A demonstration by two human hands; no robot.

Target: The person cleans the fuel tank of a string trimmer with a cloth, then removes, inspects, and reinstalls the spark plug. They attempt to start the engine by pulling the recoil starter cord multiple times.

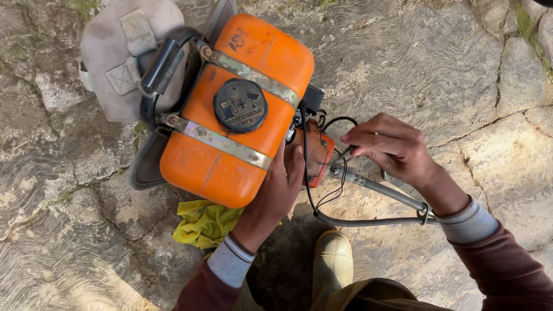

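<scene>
You work in soft, even daylight. Your body throws a faint shadow on the stone ground [403, 63]. Everything stays sharp, without glare.

Orange tank [230, 109]: scuffed matt plastic, prob.; straps [222, 141] worn metal; rag [204, 223] yellow cloth; ground [438, 63] rough stone.

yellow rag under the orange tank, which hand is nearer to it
Left. The left hand rests against the orange tank just right of and above the yellow rag, its wrist beside the rag. The right hand is farther right, at the black cables.
</scene>
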